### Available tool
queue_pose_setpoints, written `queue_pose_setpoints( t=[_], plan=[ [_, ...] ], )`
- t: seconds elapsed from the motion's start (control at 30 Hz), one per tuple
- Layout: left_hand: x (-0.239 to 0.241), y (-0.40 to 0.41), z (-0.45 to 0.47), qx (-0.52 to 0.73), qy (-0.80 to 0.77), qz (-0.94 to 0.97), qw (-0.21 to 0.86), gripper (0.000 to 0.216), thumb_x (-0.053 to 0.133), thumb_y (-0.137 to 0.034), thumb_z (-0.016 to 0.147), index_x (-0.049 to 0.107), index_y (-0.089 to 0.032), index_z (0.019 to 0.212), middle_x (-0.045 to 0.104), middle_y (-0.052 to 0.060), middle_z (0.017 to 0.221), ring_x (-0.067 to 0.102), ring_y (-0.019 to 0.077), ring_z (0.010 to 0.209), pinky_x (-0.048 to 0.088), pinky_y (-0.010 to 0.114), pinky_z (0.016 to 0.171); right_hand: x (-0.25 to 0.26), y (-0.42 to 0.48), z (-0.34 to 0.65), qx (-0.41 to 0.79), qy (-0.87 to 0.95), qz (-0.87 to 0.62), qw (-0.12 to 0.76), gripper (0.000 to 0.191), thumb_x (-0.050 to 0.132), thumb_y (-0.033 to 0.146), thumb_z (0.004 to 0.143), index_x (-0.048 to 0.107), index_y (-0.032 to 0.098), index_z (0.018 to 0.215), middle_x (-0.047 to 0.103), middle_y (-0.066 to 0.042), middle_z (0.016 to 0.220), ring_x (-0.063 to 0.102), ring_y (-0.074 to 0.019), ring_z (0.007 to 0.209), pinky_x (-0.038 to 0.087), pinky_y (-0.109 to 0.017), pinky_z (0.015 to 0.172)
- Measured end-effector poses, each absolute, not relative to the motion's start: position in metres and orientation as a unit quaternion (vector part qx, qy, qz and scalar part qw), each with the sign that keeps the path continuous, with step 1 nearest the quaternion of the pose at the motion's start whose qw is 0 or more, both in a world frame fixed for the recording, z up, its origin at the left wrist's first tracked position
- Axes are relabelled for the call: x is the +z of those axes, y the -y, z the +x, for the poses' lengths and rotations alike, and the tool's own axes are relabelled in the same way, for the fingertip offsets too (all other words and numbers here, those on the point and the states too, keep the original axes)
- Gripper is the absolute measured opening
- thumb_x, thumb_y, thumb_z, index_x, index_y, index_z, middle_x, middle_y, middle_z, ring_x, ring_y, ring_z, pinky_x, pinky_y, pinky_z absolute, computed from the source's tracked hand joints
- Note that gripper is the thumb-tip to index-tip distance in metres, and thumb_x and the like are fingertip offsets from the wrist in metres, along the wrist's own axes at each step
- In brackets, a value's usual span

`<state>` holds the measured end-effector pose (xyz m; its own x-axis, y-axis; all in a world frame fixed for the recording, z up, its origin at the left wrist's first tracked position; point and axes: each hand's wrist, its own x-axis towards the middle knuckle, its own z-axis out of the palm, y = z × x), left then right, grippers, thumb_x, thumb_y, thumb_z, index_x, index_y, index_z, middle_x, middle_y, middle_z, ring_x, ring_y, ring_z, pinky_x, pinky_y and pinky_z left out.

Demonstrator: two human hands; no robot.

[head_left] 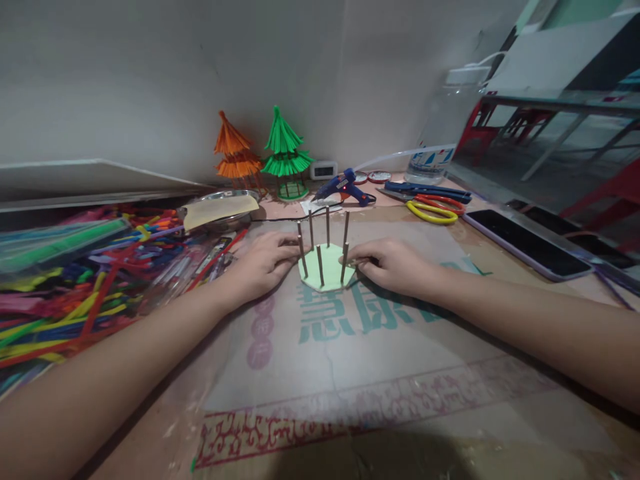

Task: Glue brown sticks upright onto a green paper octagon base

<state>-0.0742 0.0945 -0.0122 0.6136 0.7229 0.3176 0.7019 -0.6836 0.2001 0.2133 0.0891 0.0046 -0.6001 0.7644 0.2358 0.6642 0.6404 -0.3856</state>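
A light green, many-sided base point(331, 272) lies on the printed sheet, with several thin brown sticks point(321, 265) standing upright around its edge. My left hand point(267, 263) rests at the base's left side, fingers bent together against its edge beside a stick. From the right, my right hand point(390, 265) pinches at the foot of another brown stick point(345, 263) near the base's right edge. Exactly what each fingertip presses on is partly hidden.
Behind stand orange point(233, 150) and green point(287, 150) pagoda models, a blue glue gun point(345, 189), a small digital clock point(324, 171) and a clear jug point(430, 150). Scissors point(435, 208) and a phone point(527, 245) lie right. Colourful pipe cleaners point(75, 293) and a metal bowl point(223, 210) sit left.
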Motion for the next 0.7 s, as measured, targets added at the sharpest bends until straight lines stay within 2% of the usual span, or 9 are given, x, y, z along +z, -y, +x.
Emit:
queue_pose_setpoints(
  t=[0.17,0.33,0.7],
  plan=[
    [-0.008,-0.091,-0.072,0.235,-0.403,0.884,0.023,0.03,0.048,-0.029,0.096,0.072,-0.019,0.11,0.069,0.012,0.12,0.062,0.0285,0.115,0.049,0.048,0.101,0.005,-0.089,0.214,0.135,0.886,-0.398,0.197,0.039,0.051,0.01,0.082,0.079,0.02,0.107,0.079,-0.003,0.085,0.069,-0.0158,0.071,0.048,-0.023,0.067],
    [-0.008,-0.089,-0.072,0.219,-0.394,0.892,0.034,0.033,0.046,-0.027,0.097,0.071,-0.022,0.117,0.066,0.012,0.127,0.059,0.0291,0.119,0.047,0.049,0.104,0.005,-0.089,0.213,0.136,0.885,-0.399,0.198,0.038,0.051,0.01,0.083,0.079,0.02,0.107,0.079,-0.003,0.085,0.07,-0.0166,0.073,0.049,-0.024,0.068],
    [-0.008,-0.099,-0.072,0.199,-0.409,0.887,0.084,0.029,0.048,-0.028,0.095,0.07,-0.022,0.113,0.067,0.008,0.121,0.06,0.027,0.117,0.046,0.045,0.105,0.005,-0.089,0.213,0.137,0.887,-0.395,0.196,0.038,0.053,0.009,0.082,0.08,0.02,0.105,0.08,-0.005,0.087,0.071,-0.0183,0.072,0.048,-0.026,0.067]
  ],
)
